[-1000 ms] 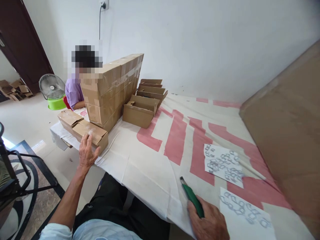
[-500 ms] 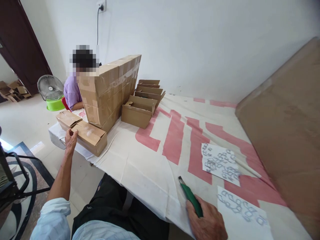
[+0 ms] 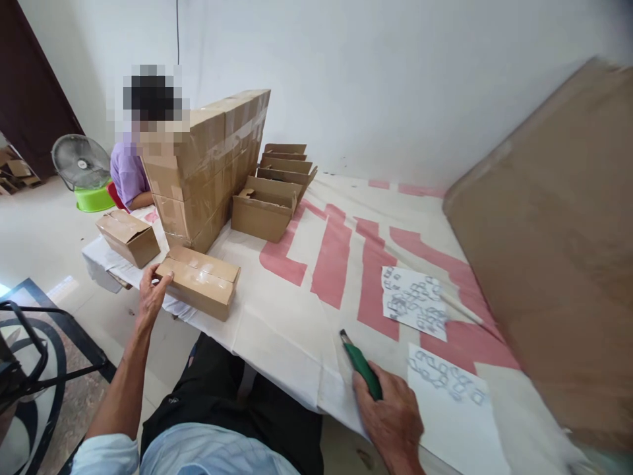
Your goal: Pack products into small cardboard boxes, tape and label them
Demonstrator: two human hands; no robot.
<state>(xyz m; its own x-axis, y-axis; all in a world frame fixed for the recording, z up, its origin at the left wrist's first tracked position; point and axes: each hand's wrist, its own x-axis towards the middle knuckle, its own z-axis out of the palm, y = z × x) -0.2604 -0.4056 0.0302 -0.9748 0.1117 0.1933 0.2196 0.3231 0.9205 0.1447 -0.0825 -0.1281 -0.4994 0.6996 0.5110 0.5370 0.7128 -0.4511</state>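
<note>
My left hand (image 3: 151,293) grips the near left end of a small taped cardboard box (image 3: 200,282) that lies on the table's left edge, turned so its length runs toward me and to the right. My right hand (image 3: 393,415) is closed round a green-handled cutter (image 3: 360,365) whose tip points away over the white-and-pink cloth (image 3: 306,310). A second small closed box (image 3: 127,236) sits apart at the table's far left corner.
A tall stack of taped cartons (image 3: 208,168) and several open boxes (image 3: 267,208) stand behind. Two printed sheets (image 3: 413,302) lie right of the cutter. A big cardboard sheet (image 3: 554,231) leans at right. Another person (image 3: 129,175) sits behind the stack; a fan (image 3: 82,161) stands on the floor.
My left hand moved from the box's top to its end and pulled the box toward me, away from the other small box. The right hand with the cutter stayed put.
</note>
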